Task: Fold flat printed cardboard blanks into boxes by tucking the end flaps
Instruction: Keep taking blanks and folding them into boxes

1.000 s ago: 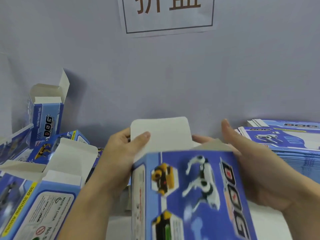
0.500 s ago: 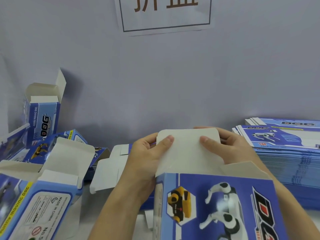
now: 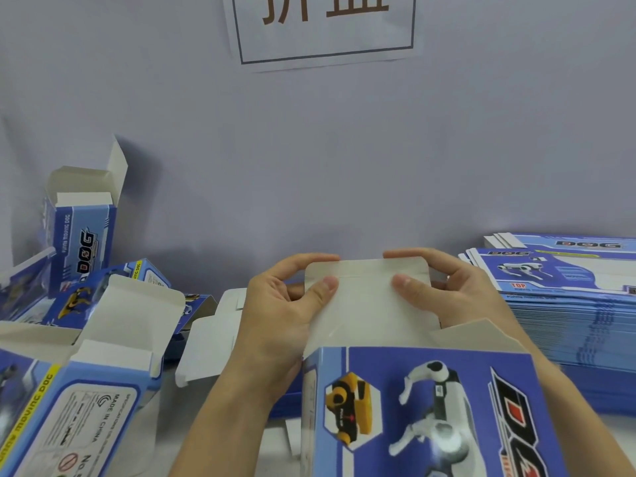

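With my left hand [image 3: 275,315] and right hand [image 3: 457,290] both pinched on the flap [image 3: 368,301] standing off the far end of the box [image 3: 423,407] held before me, I should crease its tab sharply along the score, then tuck it squarely inside.

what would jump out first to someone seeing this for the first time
Front and centre, the left hand and right hand pinch the pale end flap of a blue box printed with a white robot dog. To the right rises a tall stack of flat blanks; folded boxes with open tops crowd the left. A paper sign hangs on the wall above.
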Action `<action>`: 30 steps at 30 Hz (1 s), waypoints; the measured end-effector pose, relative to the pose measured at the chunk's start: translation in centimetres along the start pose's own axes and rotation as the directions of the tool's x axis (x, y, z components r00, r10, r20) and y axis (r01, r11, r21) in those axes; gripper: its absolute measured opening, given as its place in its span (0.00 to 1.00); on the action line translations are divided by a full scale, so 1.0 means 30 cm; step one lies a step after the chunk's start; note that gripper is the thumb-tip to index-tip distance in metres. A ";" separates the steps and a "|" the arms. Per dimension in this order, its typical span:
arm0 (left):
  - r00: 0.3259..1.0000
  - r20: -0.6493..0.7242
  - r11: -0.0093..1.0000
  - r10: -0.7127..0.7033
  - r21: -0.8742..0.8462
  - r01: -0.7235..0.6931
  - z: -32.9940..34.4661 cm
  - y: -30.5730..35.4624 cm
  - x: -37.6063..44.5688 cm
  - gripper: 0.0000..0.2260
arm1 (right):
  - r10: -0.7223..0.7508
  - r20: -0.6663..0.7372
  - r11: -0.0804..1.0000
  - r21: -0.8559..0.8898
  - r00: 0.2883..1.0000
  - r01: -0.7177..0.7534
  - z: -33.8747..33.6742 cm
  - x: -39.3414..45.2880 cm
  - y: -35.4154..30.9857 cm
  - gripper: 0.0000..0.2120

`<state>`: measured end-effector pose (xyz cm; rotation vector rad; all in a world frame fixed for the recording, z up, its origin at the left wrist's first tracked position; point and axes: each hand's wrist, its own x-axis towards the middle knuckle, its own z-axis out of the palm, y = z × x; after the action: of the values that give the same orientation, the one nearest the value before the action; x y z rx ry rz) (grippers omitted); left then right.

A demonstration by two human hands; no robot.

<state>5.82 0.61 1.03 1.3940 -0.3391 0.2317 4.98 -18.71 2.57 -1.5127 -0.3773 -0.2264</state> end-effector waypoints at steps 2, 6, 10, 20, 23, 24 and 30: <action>0.999 0.011 0.999 0.037 0.005 -0.037 0.001 0.000 0.001 0.05 | -0.001 0.005 0.999 0.033 1.000 0.001 0.002 0.001 0.001 0.10; 0.998 0.032 0.997 0.059 0.047 -0.060 -0.007 -0.006 0.006 0.08 | 0.021 -0.002 0.999 0.049 1.000 -0.021 -0.002 0.005 0.000 0.06; 0.992 0.128 1.000 -0.004 -0.016 0.006 -0.015 -0.008 0.004 0.10 | 0.094 0.042 0.995 0.041 0.995 -0.095 -0.015 -0.001 -0.012 0.09; 0.979 0.188 0.986 -0.080 -0.131 0.105 -0.027 0.004 0.012 0.15 | 0.197 -0.191 0.977 0.123 0.962 -0.176 -0.042 0.000 -0.010 0.12; 0.921 0.313 0.973 -0.232 0.082 0.217 -0.044 0.034 0.013 0.28 | 0.152 -0.424 0.982 0.166 0.893 -0.088 -0.085 -0.004 -0.025 0.12; 0.880 0.373 0.952 -0.293 0.195 0.234 -0.055 0.039 0.010 0.31 | 0.149 -0.456 0.980 0.187 0.877 -0.069 -0.104 -0.003 -0.027 0.14; 0.656 0.593 0.853 -0.467 0.497 0.159 -0.130 0.047 -0.026 0.28 | 0.195 -0.357 0.842 0.539 0.914 0.031 -0.123 -0.003 -0.023 0.15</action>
<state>4.97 4.71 1.50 1.9063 -0.6883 -0.5952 5.01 -22.43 3.12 -0.8908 -0.0303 -0.3238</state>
